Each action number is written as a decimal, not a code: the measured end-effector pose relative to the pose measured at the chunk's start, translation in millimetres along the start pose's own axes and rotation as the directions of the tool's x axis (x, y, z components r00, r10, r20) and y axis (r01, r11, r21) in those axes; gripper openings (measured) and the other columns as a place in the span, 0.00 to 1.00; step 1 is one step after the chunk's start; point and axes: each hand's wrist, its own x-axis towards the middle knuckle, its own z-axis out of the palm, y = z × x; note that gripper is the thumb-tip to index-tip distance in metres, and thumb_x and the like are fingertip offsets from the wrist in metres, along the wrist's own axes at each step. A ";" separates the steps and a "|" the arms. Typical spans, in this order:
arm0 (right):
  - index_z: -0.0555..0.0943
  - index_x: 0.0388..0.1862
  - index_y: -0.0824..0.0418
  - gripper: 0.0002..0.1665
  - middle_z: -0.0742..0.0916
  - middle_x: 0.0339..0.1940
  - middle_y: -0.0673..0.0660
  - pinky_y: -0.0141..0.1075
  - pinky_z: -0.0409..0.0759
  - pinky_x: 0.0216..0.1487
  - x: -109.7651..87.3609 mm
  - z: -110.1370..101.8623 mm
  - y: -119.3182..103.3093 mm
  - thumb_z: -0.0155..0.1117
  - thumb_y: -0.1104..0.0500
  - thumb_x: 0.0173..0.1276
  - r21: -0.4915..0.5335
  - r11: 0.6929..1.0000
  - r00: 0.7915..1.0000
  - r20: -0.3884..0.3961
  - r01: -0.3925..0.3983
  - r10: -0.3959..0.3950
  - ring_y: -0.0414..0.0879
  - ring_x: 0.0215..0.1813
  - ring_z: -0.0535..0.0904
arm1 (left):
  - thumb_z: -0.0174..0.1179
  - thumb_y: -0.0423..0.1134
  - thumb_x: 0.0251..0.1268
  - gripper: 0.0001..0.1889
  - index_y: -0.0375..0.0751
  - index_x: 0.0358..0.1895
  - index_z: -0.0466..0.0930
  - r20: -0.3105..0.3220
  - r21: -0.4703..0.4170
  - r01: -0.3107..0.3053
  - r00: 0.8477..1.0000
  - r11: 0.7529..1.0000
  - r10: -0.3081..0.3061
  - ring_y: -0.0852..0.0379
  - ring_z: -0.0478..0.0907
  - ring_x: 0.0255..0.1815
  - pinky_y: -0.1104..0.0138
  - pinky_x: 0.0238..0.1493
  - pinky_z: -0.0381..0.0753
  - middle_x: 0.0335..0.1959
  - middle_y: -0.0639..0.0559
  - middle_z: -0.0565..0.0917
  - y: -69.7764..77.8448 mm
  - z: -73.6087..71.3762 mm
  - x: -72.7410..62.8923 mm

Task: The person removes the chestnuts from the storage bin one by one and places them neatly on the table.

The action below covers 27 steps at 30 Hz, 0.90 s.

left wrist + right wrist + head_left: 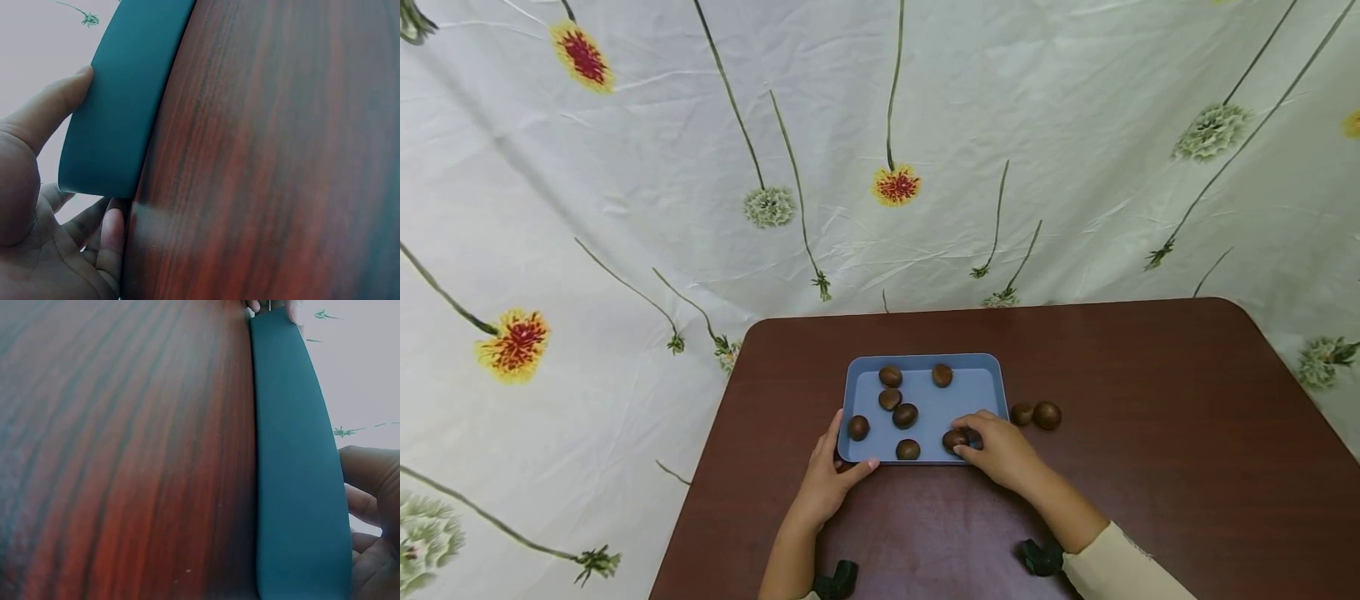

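A shallow blue tray [927, 367] sits on the table with several brown chestnuts [906, 415] spread over it. My left hand [824, 483] grips the tray's near left corner, its thumb on the front rim and its fingers along the left side. In the left wrist view, the thumb touches the blue wall [128, 94] and the other fingers bend round the corner. My right hand [1006, 452] pinches a chestnut [954, 439] between thumb and fingers over the tray's near right part. That chestnut is hidden behind the tray wall [300, 456] in the right wrist view.
Two more chestnuts [1047, 415] lie side by side on the brown table [1157, 400], just right of the tray. A white flowered cloth [1075, 125] hangs behind the table. Dark bands [1039, 557] are at both wrists.
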 end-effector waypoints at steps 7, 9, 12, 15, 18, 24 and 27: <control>0.85 0.54 0.57 0.18 0.86 0.45 0.51 0.35 0.81 0.45 -1.1 0.0 2.2 0.73 0.58 0.66 0.049 0.998 0.999 -0.035 0.026 -0.024 0.43 0.44 0.83 | 0.72 0.54 0.60 0.55 0.60 0.83 0.43 0.000 -0.004 -0.010 1.000 1.000 0.010 0.42 0.65 0.74 0.47 0.69 0.70 0.76 0.41 0.61 0.5 0.2 -0.1; 0.85 0.55 0.57 0.18 0.85 0.46 0.52 0.35 0.82 0.45 -1.6 -1.6 2.8 0.73 0.59 0.66 0.099 0.995 0.999 -0.046 0.026 -0.022 0.44 0.43 0.84 | 0.72 0.54 0.60 0.55 0.60 0.83 0.43 0.000 -0.005 -0.010 1.000 1.000 0.010 0.42 0.65 0.75 0.47 0.70 0.70 0.76 0.41 0.61 0.8 0.1 -0.2; 0.84 0.57 0.58 0.19 0.85 0.47 0.53 0.33 0.83 0.45 -2.4 -4.9 3.5 0.72 0.59 0.68 0.181 0.984 0.999 -0.053 0.007 0.002 0.44 0.43 0.85 | 0.72 0.53 0.60 0.55 0.60 0.83 0.43 0.002 -0.008 -0.012 1.000 1.000 0.012 0.41 0.64 0.75 0.47 0.70 0.70 0.76 0.41 0.61 1.6 0.2 -0.5; 0.83 0.59 0.59 0.20 0.84 0.51 0.55 0.32 0.83 0.45 -2.7 -6.9 5.2 0.70 0.59 0.69 0.276 0.961 0.998 -0.053 -0.028 0.044 0.44 0.44 0.85 | 0.72 0.53 0.60 0.54 0.61 0.83 0.43 0.002 -0.014 -0.010 1.000 1.000 0.010 0.41 0.64 0.76 0.46 0.70 0.69 0.77 0.42 0.61 2.2 -0.1 -1.1; 0.81 0.62 0.59 0.22 0.82 0.55 0.58 0.29 0.82 0.45 -4.0 -7.6 8.1 0.69 0.58 0.71 0.383 0.921 0.993 -0.056 -0.073 0.102 0.46 0.47 0.85 | 0.73 0.54 0.60 0.55 0.61 0.83 0.43 0.003 -0.014 -0.004 1.000 1.000 0.004 0.41 0.64 0.76 0.46 0.70 0.69 0.77 0.42 0.60 2.2 -0.2 -1.2; 0.77 0.67 0.59 0.25 0.82 0.58 0.61 0.30 0.81 0.45 -10.1 -11.5 11.3 0.65 0.55 0.74 0.556 0.821 0.978 -0.064 -0.130 0.198 0.50 0.52 0.85 | 0.73 0.55 0.59 0.56 0.61 0.83 0.43 -0.005 0.002 -0.003 1.000 1.000 0.003 0.41 0.64 0.75 0.46 0.70 0.70 0.77 0.42 0.61 -1.2 0.5 -0.3; 0.76 0.68 0.58 0.26 0.84 0.57 0.60 0.30 0.81 0.46 -13.4 -15.0 11.1 0.65 0.53 0.74 0.589 0.796 0.971 -0.074 -0.141 0.227 0.48 0.52 0.85 | 0.73 0.55 0.59 0.56 0.61 0.83 0.43 -0.004 0.004 -0.011 1.000 1.000 0.011 0.41 0.65 0.75 0.46 0.70 0.70 0.76 0.42 0.61 -2.3 0.5 0.4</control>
